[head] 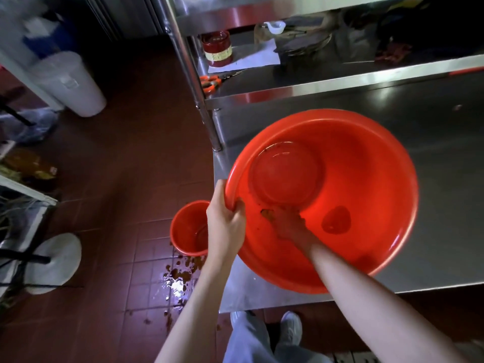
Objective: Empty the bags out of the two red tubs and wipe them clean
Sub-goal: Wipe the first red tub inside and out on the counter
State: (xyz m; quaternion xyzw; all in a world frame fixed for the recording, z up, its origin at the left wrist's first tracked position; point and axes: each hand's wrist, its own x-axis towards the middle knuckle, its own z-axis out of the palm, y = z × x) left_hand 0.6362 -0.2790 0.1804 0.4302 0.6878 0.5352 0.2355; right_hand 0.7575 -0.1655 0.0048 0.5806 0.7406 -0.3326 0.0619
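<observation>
The left hand (pixel 225 221) grips the near left rim of the big red tub (pixel 361 179), with the fingers curled over the edge and the thumb on the outside. The right hand (pixel 290 226) is inside the tub, pressed flat against its wall near the bottom. It looks red through the light in the tub, and I cannot tell if it holds a cloth. There are small brown bits on the tub wall just left of this hand.

The big tub is tipped up toward the person, and it sits on the near left corner of the shiny steel worktop (pixel 432 205). A smaller red tub (pixel 187 229) stands on the floor (pixel 125 158) just left of the worktop, partly hidden behind the left wrist. Brown spills (pixel 183 271) lie on the red floor tiles right in front of it.

Far behind the big tub is a steel shelf (pixel 327 82). On it are orange scissors (pixel 209 82), a red jar (pixel 217 48) and a sheet of white paper (pixel 256 56). A white bin (pixel 73 85) stands on the floor at the far left. The person's shoes (pixel 290 326) show at the near edge.
</observation>
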